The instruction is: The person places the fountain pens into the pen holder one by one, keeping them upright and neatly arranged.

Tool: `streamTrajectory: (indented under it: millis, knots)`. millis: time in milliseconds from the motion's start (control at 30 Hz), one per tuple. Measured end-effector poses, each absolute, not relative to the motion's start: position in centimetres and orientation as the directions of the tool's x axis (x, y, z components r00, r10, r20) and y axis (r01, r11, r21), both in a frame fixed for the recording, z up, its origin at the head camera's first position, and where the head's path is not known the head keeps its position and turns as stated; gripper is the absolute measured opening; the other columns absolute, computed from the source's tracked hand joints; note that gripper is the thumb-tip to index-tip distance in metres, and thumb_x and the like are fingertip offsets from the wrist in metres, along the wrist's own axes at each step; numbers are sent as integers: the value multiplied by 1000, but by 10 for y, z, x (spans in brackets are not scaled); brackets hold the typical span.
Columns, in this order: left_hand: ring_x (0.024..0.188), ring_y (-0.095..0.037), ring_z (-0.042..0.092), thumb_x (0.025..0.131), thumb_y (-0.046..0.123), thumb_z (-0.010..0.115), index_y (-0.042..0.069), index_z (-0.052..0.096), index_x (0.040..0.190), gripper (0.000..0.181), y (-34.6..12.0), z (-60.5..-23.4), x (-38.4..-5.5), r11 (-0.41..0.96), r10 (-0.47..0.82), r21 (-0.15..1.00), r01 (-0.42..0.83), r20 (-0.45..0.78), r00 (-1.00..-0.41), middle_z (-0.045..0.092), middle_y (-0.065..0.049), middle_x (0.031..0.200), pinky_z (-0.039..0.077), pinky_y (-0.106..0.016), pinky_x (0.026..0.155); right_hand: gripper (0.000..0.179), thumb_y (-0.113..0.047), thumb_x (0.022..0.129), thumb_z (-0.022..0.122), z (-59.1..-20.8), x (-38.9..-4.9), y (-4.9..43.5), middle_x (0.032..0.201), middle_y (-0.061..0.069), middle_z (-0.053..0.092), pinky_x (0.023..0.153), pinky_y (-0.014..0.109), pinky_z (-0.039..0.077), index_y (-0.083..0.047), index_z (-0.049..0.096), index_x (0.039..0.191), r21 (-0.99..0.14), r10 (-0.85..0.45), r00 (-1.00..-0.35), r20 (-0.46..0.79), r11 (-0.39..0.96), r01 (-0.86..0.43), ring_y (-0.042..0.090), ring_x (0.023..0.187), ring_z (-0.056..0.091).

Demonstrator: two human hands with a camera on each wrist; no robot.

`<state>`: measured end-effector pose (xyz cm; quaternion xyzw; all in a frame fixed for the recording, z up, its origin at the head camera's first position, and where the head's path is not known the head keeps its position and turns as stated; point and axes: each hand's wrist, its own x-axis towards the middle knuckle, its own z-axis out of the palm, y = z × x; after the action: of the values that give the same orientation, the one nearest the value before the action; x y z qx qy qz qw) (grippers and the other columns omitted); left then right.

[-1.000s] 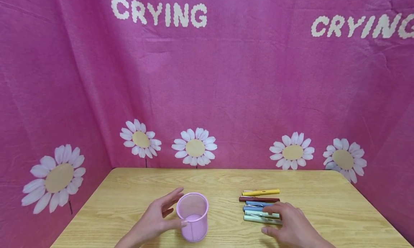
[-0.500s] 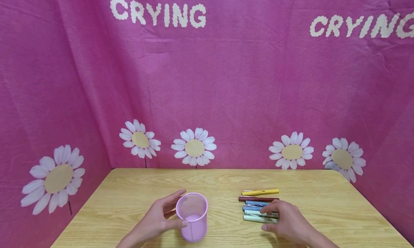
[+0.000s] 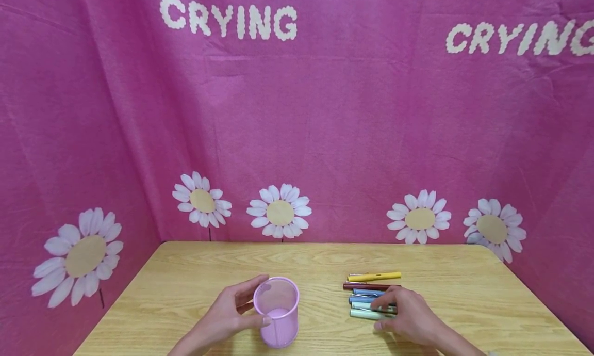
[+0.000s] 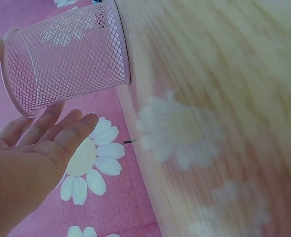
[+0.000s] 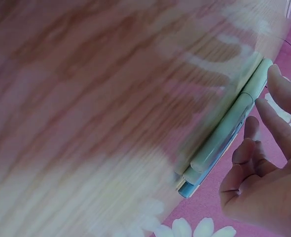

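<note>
A pink mesh pen cup (image 3: 283, 327) stands upright on the table. My left hand (image 3: 223, 314) is around its left side, thumb at the front and extended fingers behind the rim. The left wrist view shows the fingers (image 4: 52, 133) close beside the mesh; how firmly they touch I cannot tell. My right hand (image 3: 413, 317) hovers low over the near end of a row of pens. Its thumb and index finger are spread at the mint pens (image 3: 364, 313), and in the right wrist view the fingertips come right up to a mint pen (image 5: 229, 123). Contact there is unclear.
Beyond the mint pens lie blue pens (image 3: 362, 300), a dark red pen (image 3: 371, 286) and a yellow pen (image 3: 374, 276), roughly parallel. The wooden table (image 3: 195, 263) ends at a pink cloth backdrop (image 3: 343, 139) with printed daisies.
My right hand has shifted slightly left and its thumb and index finger have drawn nearer each other over the mint pens. The left fingers have edged closer to the cup. Cup and pens stay put.
</note>
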<state>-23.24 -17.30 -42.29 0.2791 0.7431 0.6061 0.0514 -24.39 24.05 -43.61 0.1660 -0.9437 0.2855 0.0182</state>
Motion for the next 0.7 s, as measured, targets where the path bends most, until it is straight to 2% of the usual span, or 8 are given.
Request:
streamTrajectory:
  millis: [133,333,533,700]
  knots:
    - [138,-49,48,87,13,84,-16,40,152,84,-173,-422,-232,114,476,930,350,258,-841,52,-32,149,43,-36,112,27,-29,73,97,-438,-244,240,90,-8,60,71,31,45,-24,82,96,-551,-296,-947,127,773,-315,15,82,54]
    - [138,-49,49,87,13,84,-16,40,152,84,-173,-421,-232,118,474,930,349,256,-843,52,-32,149,41,-48,113,26,-27,73,97,-439,-243,240,90,-11,62,75,33,48,-26,82,94,-545,-291,-948,131,777,-314,14,85,57]
    - [138,-49,49,87,12,84,-16,39,153,84,-173,-421,-232,112,476,930,349,258,-841,52,-32,150,42,-48,113,25,-26,73,97,-440,-241,241,90,-14,65,80,34,50,-26,82,93,-539,-298,-943,150,774,-331,13,91,59]
    - [137,-49,50,88,8,83,-17,38,152,83,-173,-419,-232,94,482,930,355,270,-834,52,-33,149,41,-51,112,22,-19,74,96,-439,-237,240,85,-10,65,76,31,46,-24,80,88,-607,-273,-957,98,745,-274,17,88,56]
